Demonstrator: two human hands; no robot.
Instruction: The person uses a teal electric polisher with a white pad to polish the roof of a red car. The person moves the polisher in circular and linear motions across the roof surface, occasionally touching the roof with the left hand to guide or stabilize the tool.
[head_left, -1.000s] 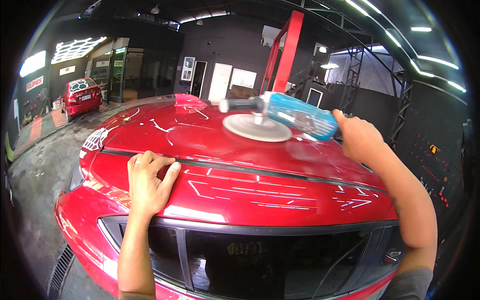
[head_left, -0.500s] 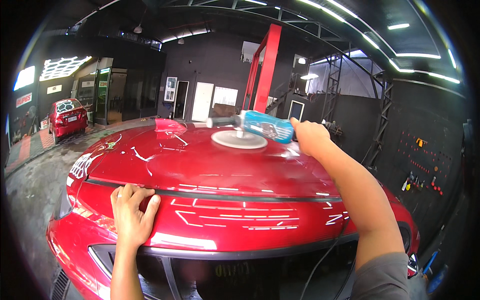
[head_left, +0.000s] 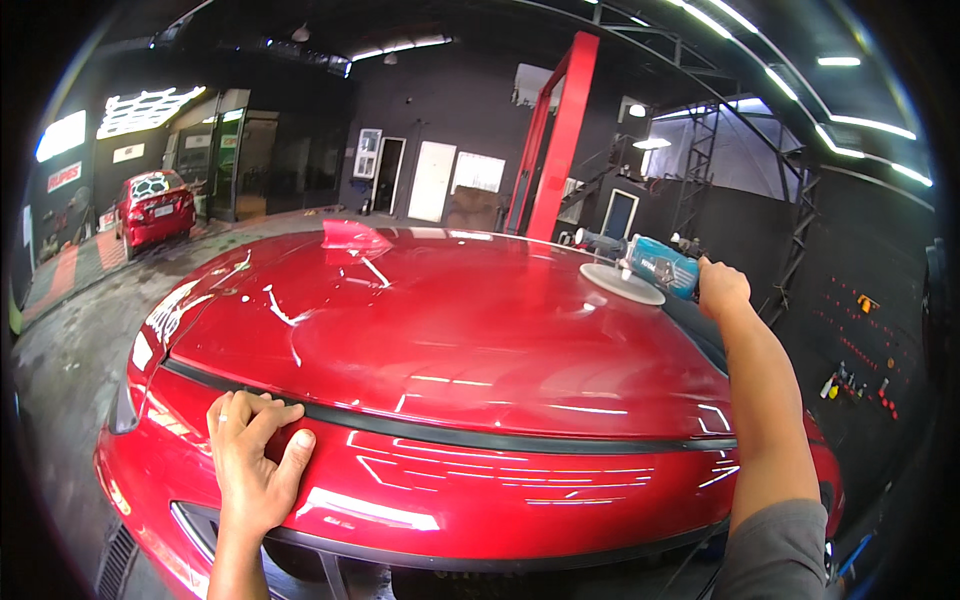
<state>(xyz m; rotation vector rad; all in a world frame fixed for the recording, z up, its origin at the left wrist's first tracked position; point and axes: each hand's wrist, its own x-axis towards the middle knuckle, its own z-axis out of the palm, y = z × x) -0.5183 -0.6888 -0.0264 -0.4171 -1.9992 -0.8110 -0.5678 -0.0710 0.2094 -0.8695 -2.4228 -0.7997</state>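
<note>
My right hand (head_left: 724,290) grips the rear handle of a blue and grey polisher (head_left: 662,265) at the far right of a glossy red car roof (head_left: 450,330). The polisher's round whitish pad (head_left: 620,284) lies against the roof, close to its far right edge. At the near left, my left hand (head_left: 255,465) rests on the roof's side, fingertips at the black roof trim (head_left: 500,434). Its fingers are slightly bent, the thumb stands apart, and it holds nothing. Whitish streaks (head_left: 278,308) mark the roof's left part, while a hazy film spreads over the middle.
A red shark-fin antenna (head_left: 352,238) sticks up from the roof's far left. Beyond the car stands a red lift post (head_left: 565,140). Another red car (head_left: 155,210) is parked at the far left. Tools hang on the dark wall (head_left: 850,260) at right.
My right hand has carried the polisher rightward across the roof to its far right edge. The view has shifted somewhat; my left hand keeps its place on the trim.
</note>
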